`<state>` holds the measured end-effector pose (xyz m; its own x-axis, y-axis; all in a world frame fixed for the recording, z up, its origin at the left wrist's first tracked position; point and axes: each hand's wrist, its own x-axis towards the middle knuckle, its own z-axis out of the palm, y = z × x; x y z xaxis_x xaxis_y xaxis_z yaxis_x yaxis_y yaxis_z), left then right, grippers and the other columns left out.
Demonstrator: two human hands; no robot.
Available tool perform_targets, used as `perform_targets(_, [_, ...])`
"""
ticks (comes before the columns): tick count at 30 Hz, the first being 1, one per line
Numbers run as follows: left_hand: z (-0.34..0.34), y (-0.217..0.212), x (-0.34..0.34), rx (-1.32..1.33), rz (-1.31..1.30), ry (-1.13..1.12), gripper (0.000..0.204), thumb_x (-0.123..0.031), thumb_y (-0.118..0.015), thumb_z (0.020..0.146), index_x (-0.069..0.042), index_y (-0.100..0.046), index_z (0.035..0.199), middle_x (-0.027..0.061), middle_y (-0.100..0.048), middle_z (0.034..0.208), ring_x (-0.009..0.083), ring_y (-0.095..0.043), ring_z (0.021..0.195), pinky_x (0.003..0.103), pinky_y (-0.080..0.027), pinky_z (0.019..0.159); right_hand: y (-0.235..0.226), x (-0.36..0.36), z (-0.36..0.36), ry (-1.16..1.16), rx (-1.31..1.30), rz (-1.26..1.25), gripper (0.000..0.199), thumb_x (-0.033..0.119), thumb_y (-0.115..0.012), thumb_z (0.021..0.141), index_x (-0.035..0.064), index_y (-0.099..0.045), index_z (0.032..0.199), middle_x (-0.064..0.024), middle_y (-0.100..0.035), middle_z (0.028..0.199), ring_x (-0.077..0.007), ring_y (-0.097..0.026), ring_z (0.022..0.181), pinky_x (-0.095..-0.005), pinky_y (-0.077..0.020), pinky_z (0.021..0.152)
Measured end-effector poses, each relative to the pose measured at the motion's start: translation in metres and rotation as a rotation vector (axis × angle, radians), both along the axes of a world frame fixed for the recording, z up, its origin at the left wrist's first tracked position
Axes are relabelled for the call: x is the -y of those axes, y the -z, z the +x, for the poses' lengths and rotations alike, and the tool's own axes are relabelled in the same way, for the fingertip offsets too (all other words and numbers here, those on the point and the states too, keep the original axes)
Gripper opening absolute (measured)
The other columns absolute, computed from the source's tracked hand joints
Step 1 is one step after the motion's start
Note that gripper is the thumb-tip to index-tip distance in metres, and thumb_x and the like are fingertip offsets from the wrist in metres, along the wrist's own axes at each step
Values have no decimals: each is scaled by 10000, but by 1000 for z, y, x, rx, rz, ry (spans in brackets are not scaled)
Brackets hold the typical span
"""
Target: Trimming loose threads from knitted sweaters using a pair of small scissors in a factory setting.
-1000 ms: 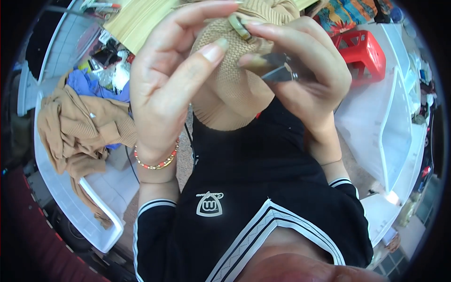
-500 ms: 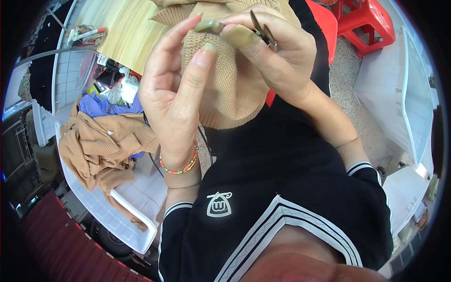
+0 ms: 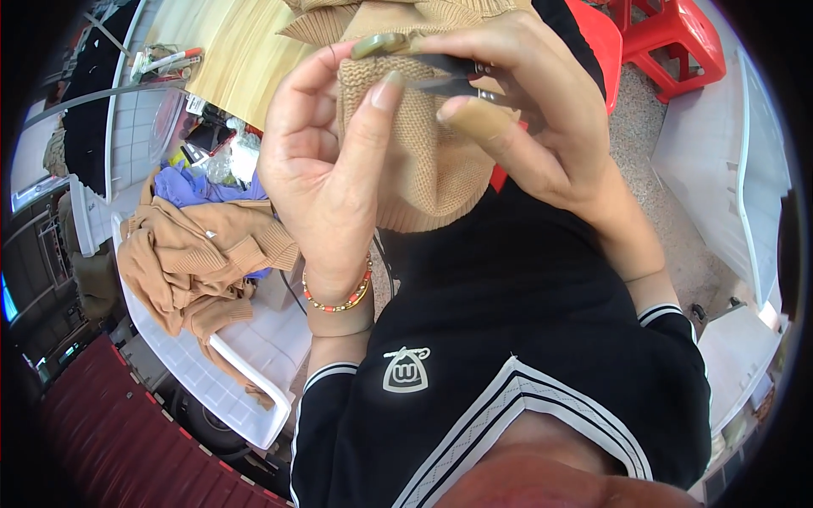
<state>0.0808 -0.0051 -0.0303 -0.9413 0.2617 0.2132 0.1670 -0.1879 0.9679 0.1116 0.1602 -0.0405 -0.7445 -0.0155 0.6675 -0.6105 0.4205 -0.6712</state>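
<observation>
A tan knitted piece point(image 3: 415, 152) with a ribbed border hangs from my left hand point(image 3: 326, 144), whose thumb and fingers pinch its upper edge. An olive-green band or wrap point(image 3: 378, 44) shows at the left fingertips by that edge. In my right hand point(image 3: 542, 110) is a pair of thread snips point(image 3: 457, 86), its blades apart and blurred, pointing left at the top of the knit. A tan wrap covers the right thumb tip. Whether the blades touch the knit, I cannot tell. The right index fingertip lies close to the left fingers.
On the left, a white plastic basket point(image 3: 203, 398) holds a tan knit garment point(image 3: 199, 254) and purple cloth point(image 3: 207, 188). A pale wooden board point(image 3: 229, 51) and markers point(image 3: 169, 61) lie beyond. Red stools point(image 3: 677, 42) and a white bin point(image 3: 720, 161) stand at right.
The snips have swung out from behind my right fingers, blades now apart and toward the knit. My right thumb has moved away from the knit's edge. My left hand keeps its pinch.
</observation>
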Motion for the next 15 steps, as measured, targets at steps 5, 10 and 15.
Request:
perform_targets(5, [0, 0, 0, -39, 17, -3, 353, 47, -606, 864, 80, -493, 1197, 126, -595, 1123, 125, -579, 1017, 222, -452, 874, -3, 0, 4, 131, -46, 169, 403, 84, -751, 737, -8, -643, 1114, -80, -585, 883, -158, -545, 720, -237, -440, 601])
perform_targets(10, [-1, 2, -1, -46, -18, 11, 351, 37, -619, 861, 80, -501, 1189, 116, -597, 1116, 127, -579, 1025, 227, -450, 887, -3, -2, 1, 165, -103, 221, 402, 80, -752, 730, 5, -655, 1114, -72, -569, 833, -140, -531, 671, -241, -420, 554])
perform_targets(15, [-1, 4, -1, -64, -54, -1, 353, 36, -630, 855, 77, -509, 1184, 105, -598, 1118, 126, -577, 1029, 227, -447, 895, -4, -1, 1, 204, -87, 225, 383, 74, -752, 727, 13, -667, 1095, -67, -571, 813, -131, -518, 641, -241, -413, 540])
